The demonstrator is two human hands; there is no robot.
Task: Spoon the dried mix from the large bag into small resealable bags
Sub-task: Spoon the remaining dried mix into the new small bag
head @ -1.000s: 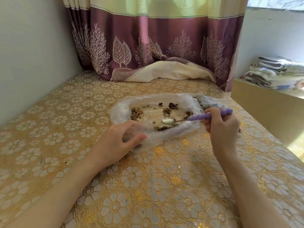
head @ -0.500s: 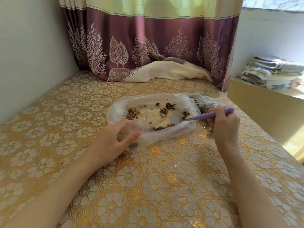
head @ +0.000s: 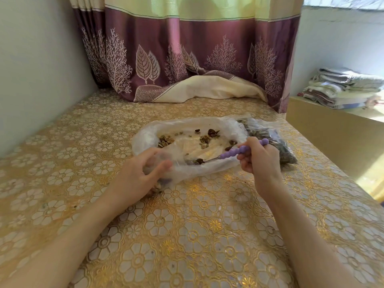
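The large clear bag (head: pixel 145 134) lies open on the table with small heaps of brown dried mix (head: pixel 165 140) scattered inside. My right hand (head: pixel 259 159) grips the purple beaded handle of a spoon (head: pixel 234 152). The spoon's metal bowl lies low inside the bag near its front edge, with some mix on it. My left hand (head: pixel 137 175) holds a small clear resealable bag (head: pixel 166 177) at the big bag's front left edge, fingers curled round its mouth. Filled small bags (head: pixel 276 142) lie behind my right hand.
The table carries a gold floral cloth (head: pixel 187 235). A wall runs along the left, and a purple and green curtain (head: pixel 187 59) hangs at the back with a cream cloth bunched under it. Folded towels (head: pixel 342 88) sit on a ledge to the right.
My right hand has dipped the spoon down and leftward to the bag's front edge, closer to my left hand, and it now carries some mix. My left hand stays on the small bag.
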